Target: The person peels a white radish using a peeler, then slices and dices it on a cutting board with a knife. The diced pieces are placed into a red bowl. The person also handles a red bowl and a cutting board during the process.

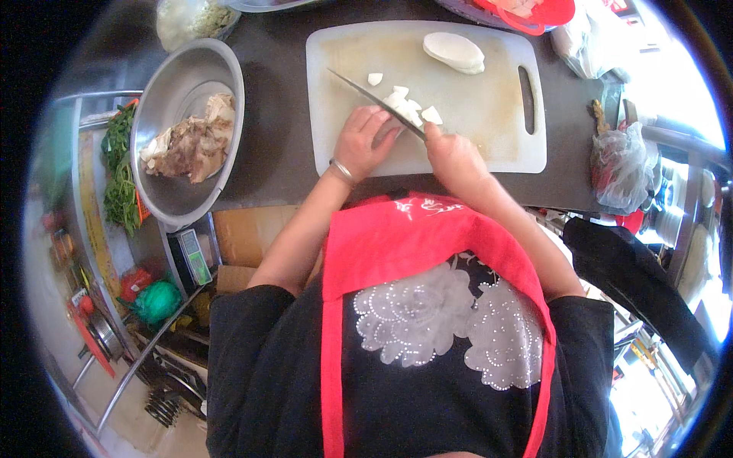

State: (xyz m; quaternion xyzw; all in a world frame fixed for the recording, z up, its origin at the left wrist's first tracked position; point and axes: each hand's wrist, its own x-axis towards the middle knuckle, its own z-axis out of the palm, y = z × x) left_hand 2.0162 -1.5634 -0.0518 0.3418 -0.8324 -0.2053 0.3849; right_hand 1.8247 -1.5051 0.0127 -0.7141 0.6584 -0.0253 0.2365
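A white plastic cutting board [487,103] lies on the dark counter before me. My right hand [455,160] grips a kitchen knife [366,91] whose blade points up and to the left across the board. Just left of the blade is my left hand [363,140], its fingers bent and its thumb apart; whether it pinches a piece is hard to see. Small chunks of a white vegetable [432,115] lie beside the blade, mostly on its far side. One loose chunk [375,79] sits farther off. A larger, cut oval piece of white vegetable [453,52] rests near the board's far edge.
At left, a metal basin [235,131] holds cooked-looking meat [194,143] and overlaps the counter's edge. Leafy greens [119,172] stand beyond it. A red plastic basket [535,26] is at the back right. Plastic bags [621,166] lie along the right side.
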